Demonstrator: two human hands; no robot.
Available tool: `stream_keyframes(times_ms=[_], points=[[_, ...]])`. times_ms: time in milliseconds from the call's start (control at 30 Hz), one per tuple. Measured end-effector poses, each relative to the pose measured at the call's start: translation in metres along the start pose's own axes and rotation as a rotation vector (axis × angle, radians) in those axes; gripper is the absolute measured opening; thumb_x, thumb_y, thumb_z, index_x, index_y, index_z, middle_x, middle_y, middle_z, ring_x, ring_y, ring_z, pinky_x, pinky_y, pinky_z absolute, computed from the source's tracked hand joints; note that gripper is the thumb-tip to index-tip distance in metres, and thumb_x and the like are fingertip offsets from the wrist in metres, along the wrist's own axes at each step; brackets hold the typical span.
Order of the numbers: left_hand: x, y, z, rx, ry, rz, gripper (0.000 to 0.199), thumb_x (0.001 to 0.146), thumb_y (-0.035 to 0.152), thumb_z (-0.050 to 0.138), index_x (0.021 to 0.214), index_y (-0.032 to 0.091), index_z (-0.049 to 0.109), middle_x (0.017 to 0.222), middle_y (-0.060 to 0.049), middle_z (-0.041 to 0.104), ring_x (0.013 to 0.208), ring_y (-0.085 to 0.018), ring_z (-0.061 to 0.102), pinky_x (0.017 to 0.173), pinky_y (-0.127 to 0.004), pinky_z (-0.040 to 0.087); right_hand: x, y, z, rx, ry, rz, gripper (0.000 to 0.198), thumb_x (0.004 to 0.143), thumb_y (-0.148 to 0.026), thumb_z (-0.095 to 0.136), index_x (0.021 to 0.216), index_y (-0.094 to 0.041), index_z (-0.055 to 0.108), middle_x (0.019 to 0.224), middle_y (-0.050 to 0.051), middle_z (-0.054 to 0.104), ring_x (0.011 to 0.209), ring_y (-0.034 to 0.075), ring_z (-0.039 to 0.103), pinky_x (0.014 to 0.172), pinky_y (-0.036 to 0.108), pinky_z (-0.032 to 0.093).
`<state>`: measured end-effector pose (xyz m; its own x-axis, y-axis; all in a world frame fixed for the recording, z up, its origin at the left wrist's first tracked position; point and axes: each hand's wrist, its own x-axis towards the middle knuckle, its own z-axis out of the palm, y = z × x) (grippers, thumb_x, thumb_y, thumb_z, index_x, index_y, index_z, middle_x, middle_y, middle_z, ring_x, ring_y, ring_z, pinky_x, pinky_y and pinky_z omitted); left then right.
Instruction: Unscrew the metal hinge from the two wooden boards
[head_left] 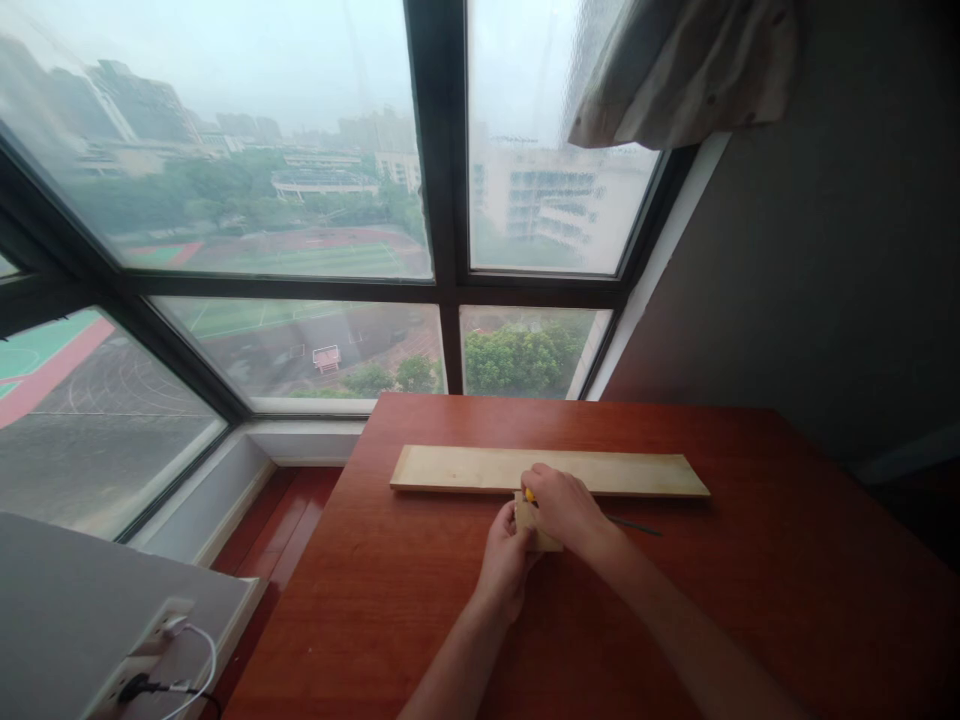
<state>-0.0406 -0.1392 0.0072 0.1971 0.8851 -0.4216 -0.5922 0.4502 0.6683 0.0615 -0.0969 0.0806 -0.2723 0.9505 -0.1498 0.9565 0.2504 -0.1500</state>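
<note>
My left hand (506, 560) is closed around a small light wooden piece (544, 541), held above the table's middle. My right hand (564, 505) is bent over the top of that piece, its fingers gripping a small tool of which a yellow part (530, 494) shows. The rest of the tool is hidden by the fingers, so its kind cannot be made out. Just beyond both hands a long pale wooden board (465, 470) lies flat across the table. A thin dark rod-like thing (636, 525) sticks out to the right from behind my right forearm.
The reddish-brown wooden table (337, 620) stretches under everything. Behind it are large windows with dark frames (448, 290), and a curtain (690, 80) hangs at the upper right. At lower left, plugs and cables (210, 660) sit in wall sockets (124, 685).
</note>
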Motion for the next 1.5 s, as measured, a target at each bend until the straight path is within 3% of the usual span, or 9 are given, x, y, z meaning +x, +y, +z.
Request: stream_keyframes(times_ms=[400,600,733,933,1067,1233,1333,1500], points=[[-0.001,0.000,0.000,0.007,0.013,-0.013,0.041,0.061,0.015,0.070,0.101,0.016,0.061,0.092,-0.006,0.066,0.076,-0.015,0.058,0.069,-0.027,0.050,0.004,0.003,0.003,0.089,0.052,-0.015,0.019,0.077,-0.013,0.055,0.089,-0.023,0.065,0.097,0.002,0.066,0.086,0.017,0.061,0.067,0.025,0.037],[0.000,-0.001,-0.002,0.007,0.018,-0.005,0.041,0.061,0.012,0.065,0.101,0.016,0.060,0.094,-0.007,0.067,0.080,-0.017,0.059,0.073,-0.029,0.051,0.012,0.004,-0.003,0.144,0.107,0.026,0.014,0.083,-0.020,0.053,0.091,-0.023,0.065,0.096,0.003,0.069,0.090,0.017,0.061,0.072,0.025,0.037],[0.000,-0.001,-0.003,0.006,0.008,-0.009,0.042,0.061,0.013,0.065,0.102,0.016,0.060,0.096,-0.008,0.067,0.083,-0.018,0.061,0.071,-0.027,0.051,0.006,0.019,-0.002,0.142,0.128,0.077,0.011,0.082,-0.023,0.056,0.087,-0.024,0.065,0.089,0.002,0.071,0.084,0.018,0.063,0.070,0.025,0.037],[0.000,-0.002,-0.003,0.033,0.033,-0.014,0.043,0.062,0.014,0.065,0.104,0.016,0.058,0.099,-0.009,0.067,0.083,-0.018,0.062,0.069,-0.026,0.051,-0.026,0.083,-0.002,0.092,0.178,0.252,0.015,0.084,-0.025,0.053,0.085,-0.023,0.068,0.083,0.006,0.072,0.079,0.021,0.065,0.065,0.027,0.037],[0.000,-0.001,-0.003,0.031,0.040,-0.011,0.043,0.062,0.014,0.065,0.105,0.017,0.058,0.099,-0.009,0.067,0.080,-0.016,0.061,0.070,-0.026,0.051,-0.053,0.152,0.002,0.010,0.257,0.507,0.020,0.084,-0.034,0.051,0.088,-0.024,0.069,0.080,0.007,0.072,0.073,0.022,0.065,0.057,0.026,0.036],[0.000,0.000,-0.003,0.032,0.036,-0.014,0.042,0.062,0.016,0.066,0.103,0.018,0.059,0.100,-0.008,0.067,0.080,-0.016,0.061,0.071,-0.027,0.051,-0.075,0.234,0.015,-0.021,0.176,0.744,0.030,0.085,-0.039,0.044,0.093,-0.024,0.068,0.086,0.010,0.072,0.075,0.025,0.066,0.055,0.027,0.036],[0.000,0.000,-0.004,0.031,0.028,-0.019,0.042,0.062,0.017,0.068,0.103,0.018,0.059,0.099,-0.008,0.067,0.082,-0.017,0.062,0.072,-0.027,0.051,-0.080,0.258,0.026,-0.031,0.116,0.805,0.034,0.086,-0.041,0.042,0.098,-0.022,0.068,0.087,0.013,0.071,0.079,0.028,0.067,0.056,0.029,0.038],[0.001,-0.001,-0.007,0.039,0.025,-0.019,0.042,0.062,0.018,0.068,0.103,0.019,0.060,0.098,-0.007,0.066,0.083,-0.017,0.061,0.073,-0.029,0.052,-0.085,0.268,0.044,-0.040,0.056,0.824,0.030,0.084,-0.035,0.045,0.094,-0.020,0.069,0.086,0.016,0.071,0.080,0.030,0.068,0.059,0.031,0.040]])
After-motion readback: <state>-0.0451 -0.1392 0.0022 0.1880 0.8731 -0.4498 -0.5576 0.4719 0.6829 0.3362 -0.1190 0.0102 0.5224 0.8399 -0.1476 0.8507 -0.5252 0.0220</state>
